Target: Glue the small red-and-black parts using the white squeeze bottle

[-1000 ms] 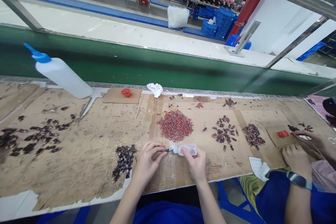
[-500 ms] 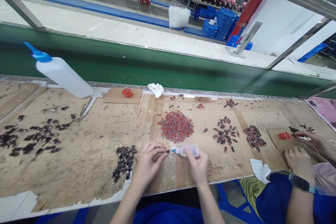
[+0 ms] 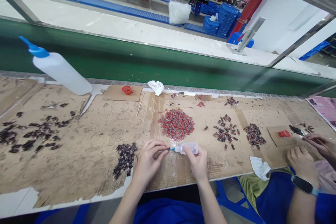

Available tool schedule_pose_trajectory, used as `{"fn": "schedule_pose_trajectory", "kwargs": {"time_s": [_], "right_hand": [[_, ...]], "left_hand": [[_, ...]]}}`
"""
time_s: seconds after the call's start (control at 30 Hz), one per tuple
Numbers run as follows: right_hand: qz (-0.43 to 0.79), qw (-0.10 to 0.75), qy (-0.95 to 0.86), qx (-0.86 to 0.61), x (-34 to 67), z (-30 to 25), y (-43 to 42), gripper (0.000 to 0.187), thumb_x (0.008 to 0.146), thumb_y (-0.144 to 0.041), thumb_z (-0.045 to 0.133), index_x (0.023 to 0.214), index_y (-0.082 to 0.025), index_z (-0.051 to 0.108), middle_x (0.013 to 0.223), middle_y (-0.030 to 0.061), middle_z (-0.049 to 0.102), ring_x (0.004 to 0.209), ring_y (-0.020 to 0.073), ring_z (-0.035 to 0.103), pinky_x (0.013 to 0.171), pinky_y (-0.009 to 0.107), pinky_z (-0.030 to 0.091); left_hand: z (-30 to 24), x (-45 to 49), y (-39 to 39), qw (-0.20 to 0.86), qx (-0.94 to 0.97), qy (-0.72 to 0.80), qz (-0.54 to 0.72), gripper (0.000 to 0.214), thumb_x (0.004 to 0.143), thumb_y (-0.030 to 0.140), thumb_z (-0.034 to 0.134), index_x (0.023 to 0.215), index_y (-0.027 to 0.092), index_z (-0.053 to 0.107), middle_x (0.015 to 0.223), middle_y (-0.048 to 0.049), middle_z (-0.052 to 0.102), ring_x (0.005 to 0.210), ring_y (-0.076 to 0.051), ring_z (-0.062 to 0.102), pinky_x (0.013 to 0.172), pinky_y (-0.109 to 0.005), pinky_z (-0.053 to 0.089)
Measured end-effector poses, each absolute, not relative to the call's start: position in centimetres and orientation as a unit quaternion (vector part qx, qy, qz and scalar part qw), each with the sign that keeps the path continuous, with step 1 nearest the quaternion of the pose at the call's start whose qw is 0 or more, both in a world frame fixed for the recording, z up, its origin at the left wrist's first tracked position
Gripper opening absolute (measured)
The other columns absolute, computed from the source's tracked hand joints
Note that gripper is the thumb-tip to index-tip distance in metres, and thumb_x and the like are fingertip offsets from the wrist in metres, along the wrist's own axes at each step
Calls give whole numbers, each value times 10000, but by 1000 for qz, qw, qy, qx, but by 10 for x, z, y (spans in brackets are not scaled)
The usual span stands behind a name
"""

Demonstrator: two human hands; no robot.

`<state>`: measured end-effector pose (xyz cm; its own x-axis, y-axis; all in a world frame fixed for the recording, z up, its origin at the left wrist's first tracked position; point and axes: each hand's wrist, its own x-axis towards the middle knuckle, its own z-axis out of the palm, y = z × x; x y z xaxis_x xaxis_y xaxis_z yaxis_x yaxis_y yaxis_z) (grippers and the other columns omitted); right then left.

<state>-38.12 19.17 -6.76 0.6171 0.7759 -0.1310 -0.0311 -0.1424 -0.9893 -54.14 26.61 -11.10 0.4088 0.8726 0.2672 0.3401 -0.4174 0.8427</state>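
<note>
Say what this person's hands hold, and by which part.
Right hand: a small translucent bottle, by its body. Left hand: a dark piece, apparently by one end; exact spot hidden.

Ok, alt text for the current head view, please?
A person's left hand holds a small dark part close to the blue tip of a small translucent bottle held in the right hand. Just beyond, on a cardboard-covered bench, lies a pile of red parts; a co-worker's hands show at far right.

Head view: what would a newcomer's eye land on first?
The reddish pile of small parts in mid-picture stands out first. Just below it, the right hand holds a small translucent bottle, its blue tip pointed at a dark piece in the left hand. A big white bottle rises at back left.
</note>
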Motion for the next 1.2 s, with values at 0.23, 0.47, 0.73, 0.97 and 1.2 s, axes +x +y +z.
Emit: {"fn": "schedule_pose_trajectory", "kwargs": {"time_s": [0.23,0.47,0.73,0.97,1.2], "right_hand": [[270,639,-202,-692,-370,-76,185,317,673,-462,749,686,-148,713,657,63,714,610,195,628,583,295,509],[75,517,-321,-790,-338,-72,166,352,682,-424,773,900,-161,688,878,106,717,806,245,643,770,395,522],[-48,369,-564,-738,-372,-67,207,62,840,-267,699,860,-245,754,935,89,624,984,270,492,862,441,471],[-6,305,-589,-749,-378,-79,230,103,814,-155,711,764,-234,754,910,90,604,958,279,460,811,438,455],[22,247,-595,-765,-380,-80,221,165,904,-147,577,832,-213,710,906,97,621,961,278,473,781,417,437]], "left_hand": [[-112,-542,266,358,760,395,371,134,839,313,632,779,247,732,837,-39,718,884,-215,635,816,-389,541],[-111,-543,266,343,775,380,372,153,865,322,598,849,262,737,889,-42,715,906,-217,634,835,-392,541],[-111,-543,263,366,731,397,416,178,892,343,567,877,243,714,892,-41,725,901,-203,664,826,-363,560],[-106,-545,261,380,697,425,435,205,875,374,579,866,227,721,865,-41,739,830,-192,699,784,-325,578],[-103,-543,260,380,694,423,442,220,873,382,585,907,231,741,898,-46,762,837,-195,716,768,-308,584]]}}
